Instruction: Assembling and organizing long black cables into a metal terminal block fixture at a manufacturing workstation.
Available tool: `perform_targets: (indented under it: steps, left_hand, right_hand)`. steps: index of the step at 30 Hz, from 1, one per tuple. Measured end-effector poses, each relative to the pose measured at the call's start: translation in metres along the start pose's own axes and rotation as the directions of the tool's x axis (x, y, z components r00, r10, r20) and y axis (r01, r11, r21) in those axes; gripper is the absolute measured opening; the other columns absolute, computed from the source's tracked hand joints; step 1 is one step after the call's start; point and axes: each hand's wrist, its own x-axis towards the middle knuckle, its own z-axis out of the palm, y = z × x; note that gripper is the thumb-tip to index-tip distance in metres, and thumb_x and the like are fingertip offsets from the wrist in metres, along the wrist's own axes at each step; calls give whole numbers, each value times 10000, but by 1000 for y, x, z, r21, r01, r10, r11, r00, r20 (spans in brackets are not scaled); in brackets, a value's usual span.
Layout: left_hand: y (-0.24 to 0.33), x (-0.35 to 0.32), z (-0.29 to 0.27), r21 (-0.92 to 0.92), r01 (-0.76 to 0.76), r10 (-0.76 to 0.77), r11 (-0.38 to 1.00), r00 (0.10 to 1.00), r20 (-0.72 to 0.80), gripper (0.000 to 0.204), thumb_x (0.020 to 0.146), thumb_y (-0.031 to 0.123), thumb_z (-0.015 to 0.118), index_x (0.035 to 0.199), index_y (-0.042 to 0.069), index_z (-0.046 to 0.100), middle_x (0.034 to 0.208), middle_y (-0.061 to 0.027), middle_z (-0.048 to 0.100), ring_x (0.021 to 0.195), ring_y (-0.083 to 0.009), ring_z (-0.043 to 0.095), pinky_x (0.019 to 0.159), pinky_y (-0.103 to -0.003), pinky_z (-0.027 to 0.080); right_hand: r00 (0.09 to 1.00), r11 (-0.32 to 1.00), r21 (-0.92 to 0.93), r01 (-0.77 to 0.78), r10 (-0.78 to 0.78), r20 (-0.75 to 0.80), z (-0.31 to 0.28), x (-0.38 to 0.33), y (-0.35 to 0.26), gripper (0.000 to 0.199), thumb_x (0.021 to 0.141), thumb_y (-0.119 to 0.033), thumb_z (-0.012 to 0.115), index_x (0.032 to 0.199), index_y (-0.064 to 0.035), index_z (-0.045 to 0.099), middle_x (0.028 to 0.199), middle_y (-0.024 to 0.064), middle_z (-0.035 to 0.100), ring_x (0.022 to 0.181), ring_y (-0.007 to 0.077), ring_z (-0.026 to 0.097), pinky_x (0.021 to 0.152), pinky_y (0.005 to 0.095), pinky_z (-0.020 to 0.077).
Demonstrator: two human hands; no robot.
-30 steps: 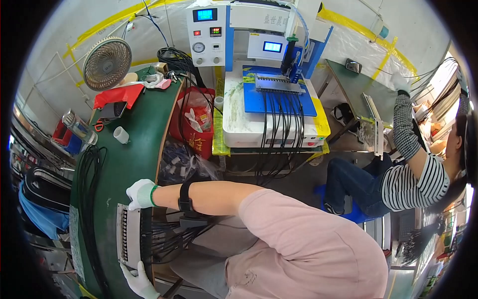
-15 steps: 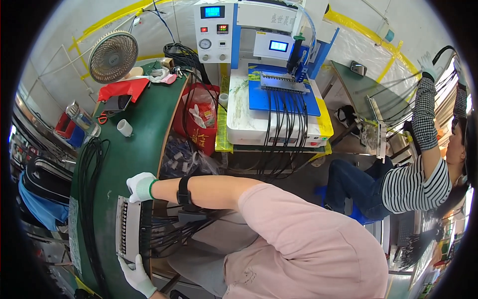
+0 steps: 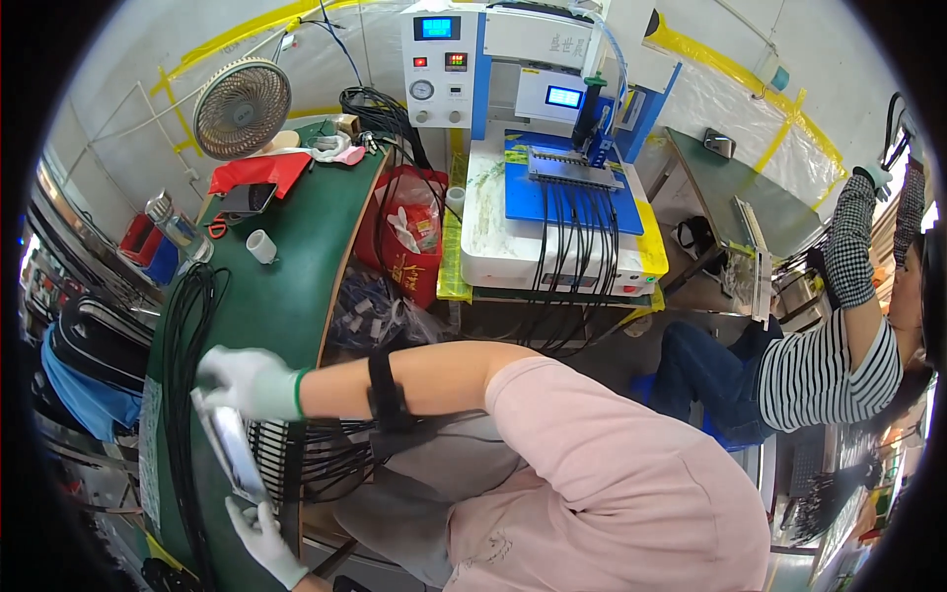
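White-gloved left hand [image 3: 264, 531], low in the frame, grips the lower end of the metal cable rack [image 3: 235, 449]; right hand [image 3: 247, 383], just above, is closed on its upper end. Rack is tilted, lifted off the green table [image 3: 286, 296], with black cables [image 3: 326, 459] trailing right from its slots. Judgement: keep both ends level, so no plug slips out, and clear the cable bundle [image 3: 182, 335]. Farther up the frame stands the white-and-blue machine [image 3: 552, 187] holding another rack.

Both gloved hands, right [image 3: 247, 383] above left [image 3: 258, 528], fingers curled.
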Motion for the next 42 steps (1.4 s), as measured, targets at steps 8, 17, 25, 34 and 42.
perform_targets:
  steps: [8,17,25,34,42]
  left_hand:
    - [37,-28,-15,-231,-412,321,881,882,-345,576,899,441,644,1316,51,565,1176,-189,631,1011,-306,619,868,-395,503]
    - [-14,-73,-61,303,-367,468,880,781,-414,580,919,449,605,1323,36,550,1223,-201,609,1060,-319,605,892,-410,495]
    - [-28,-49,-48,610,-308,445,730,892,-82,780,753,290,757,1417,31,439,1360,-197,481,1297,-321,407,1092,-489,272]
    - [-11,-34,-44,655,-286,377,700,926,3,843,684,522,753,1359,75,518,1362,-216,495,1281,-400,426,1104,-550,241]
    - [-20,-27,-35,659,-250,353,709,935,-25,859,712,658,673,1380,142,515,1376,-186,489,1319,-364,404,1142,-559,211]
  right_hand:
    - [653,701,504,505,-692,308,54,-82,-78,394,897,-314,682,1228,-108,633,1071,174,691,933,427,640,775,468,500]
    - [917,972,-32,-231,229,325,-86,-104,53,442,888,-386,644,1165,-41,641,1161,147,645,1100,259,608,956,351,469]
    - [823,921,-388,-43,253,508,-76,-98,132,531,898,-400,661,1287,-46,586,1245,114,621,1187,196,548,1035,348,400]
    - [470,718,295,-630,50,881,31,-90,110,530,897,-211,685,1364,-32,511,1323,62,555,1228,166,484,1056,314,369]
    - [306,406,220,-887,160,938,9,-88,58,356,967,-217,564,1260,-15,551,736,-20,492,610,103,469,669,303,452]
